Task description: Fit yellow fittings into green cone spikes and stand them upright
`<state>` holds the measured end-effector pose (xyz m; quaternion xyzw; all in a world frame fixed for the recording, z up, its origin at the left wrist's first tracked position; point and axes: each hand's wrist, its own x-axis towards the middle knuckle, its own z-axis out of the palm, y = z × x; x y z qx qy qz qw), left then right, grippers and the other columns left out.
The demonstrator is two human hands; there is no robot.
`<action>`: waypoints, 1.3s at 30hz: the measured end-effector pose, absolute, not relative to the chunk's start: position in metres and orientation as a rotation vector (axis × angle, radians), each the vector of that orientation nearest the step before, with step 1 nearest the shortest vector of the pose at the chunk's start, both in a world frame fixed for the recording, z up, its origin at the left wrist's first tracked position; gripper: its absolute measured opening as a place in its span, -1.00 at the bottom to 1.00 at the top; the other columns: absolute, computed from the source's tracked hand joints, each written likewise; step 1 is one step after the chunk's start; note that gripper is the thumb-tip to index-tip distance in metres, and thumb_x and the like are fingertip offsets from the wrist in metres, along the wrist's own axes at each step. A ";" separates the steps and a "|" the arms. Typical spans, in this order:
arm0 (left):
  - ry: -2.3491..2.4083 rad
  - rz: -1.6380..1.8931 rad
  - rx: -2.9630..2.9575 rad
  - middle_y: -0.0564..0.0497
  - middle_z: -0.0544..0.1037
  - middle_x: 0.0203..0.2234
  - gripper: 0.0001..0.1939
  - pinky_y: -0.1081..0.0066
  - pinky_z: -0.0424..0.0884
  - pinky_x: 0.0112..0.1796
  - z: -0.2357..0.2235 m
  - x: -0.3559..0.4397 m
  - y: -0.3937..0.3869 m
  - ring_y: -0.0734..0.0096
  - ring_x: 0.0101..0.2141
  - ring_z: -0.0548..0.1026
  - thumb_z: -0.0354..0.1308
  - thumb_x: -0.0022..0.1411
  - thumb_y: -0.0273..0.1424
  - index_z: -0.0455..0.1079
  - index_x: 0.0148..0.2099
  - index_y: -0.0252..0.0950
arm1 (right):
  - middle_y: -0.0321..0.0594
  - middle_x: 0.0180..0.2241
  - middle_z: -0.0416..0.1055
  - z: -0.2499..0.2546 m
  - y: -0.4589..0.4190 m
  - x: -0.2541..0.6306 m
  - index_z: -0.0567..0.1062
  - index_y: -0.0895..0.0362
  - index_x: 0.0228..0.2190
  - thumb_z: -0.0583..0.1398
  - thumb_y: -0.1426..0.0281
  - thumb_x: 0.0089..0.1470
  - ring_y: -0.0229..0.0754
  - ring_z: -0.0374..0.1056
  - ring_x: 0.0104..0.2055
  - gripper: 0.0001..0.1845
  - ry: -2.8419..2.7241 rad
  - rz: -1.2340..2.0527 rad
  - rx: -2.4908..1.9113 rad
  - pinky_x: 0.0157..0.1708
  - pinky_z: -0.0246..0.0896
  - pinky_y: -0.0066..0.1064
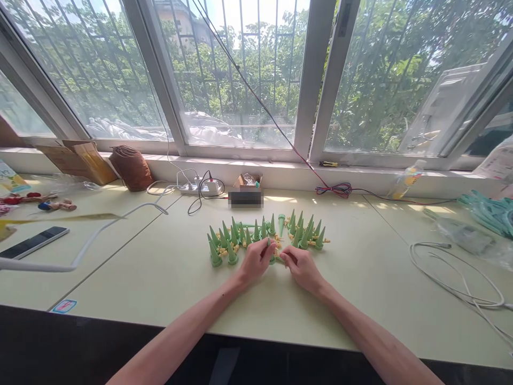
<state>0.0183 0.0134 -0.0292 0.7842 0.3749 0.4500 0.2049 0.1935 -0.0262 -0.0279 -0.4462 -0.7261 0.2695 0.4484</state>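
My left hand (256, 261) is closed in a pinch around a green cone (269, 242), whose tip shows above the thumb. Close beside it, my right hand (301, 266) is also closed, fingertips pressed together; what they hold is too small to make out. A green piece (279, 260) lies low between the two hands, partly hidden. Several green cones with round bases stand upright in a left group (216, 256) and a right group (306, 235). Small yellowish pieces (223, 251) lie among them. One cone (281, 223) behind my hands points downward.
At the back are a small open box (248, 182), a power strip (208, 187) and a coiled cable (334, 189). A phone (34, 242) and a white bent tube (90, 243) lie left. On the right are a looped grey cable (452, 272) and clear plastic bags (468, 235).
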 end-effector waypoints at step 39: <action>1.040 1.257 2.093 0.05 0.46 -0.63 -0.51 0.52 0.18 -0.59 -0.021 0.019 0.011 0.57 -0.66 0.27 -0.07 0.41 -0.10 0.35 -0.44 -0.33 | -0.36 -0.57 0.21 -0.033 -0.024 0.194 0.38 0.12 -0.46 0.07 0.29 0.28 -0.27 0.05 -0.53 -0.71 -1.811 0.666 -1.094 -0.51 -0.02 -0.44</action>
